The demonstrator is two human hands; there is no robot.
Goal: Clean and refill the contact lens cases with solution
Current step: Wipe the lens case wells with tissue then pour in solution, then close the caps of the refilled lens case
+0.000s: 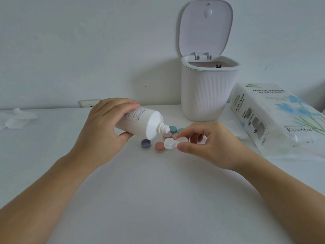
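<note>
My left hand (103, 127) grips a white solution bottle (140, 123), tilted with its uncapped nozzle pointing right and down. Just right of the nozzle, my right hand (207, 145) pinches a white contact lens case (171, 143) by its right well, between thumb and forefinger. The case's two wells are uncovered; whether liquid is in them I cannot tell. Loose caps lie on the table around it: a purple one (146, 143), a coral one (159, 146), pink ones (167, 135) and green ones (173, 129) behind.
A small white ribbed bin (207, 95) with its lid flipped up stands behind the caps. A tissue paper pack (274, 118) lies at the right. A crumpled tissue (17, 118) sits at the far left on the white table (158, 191).
</note>
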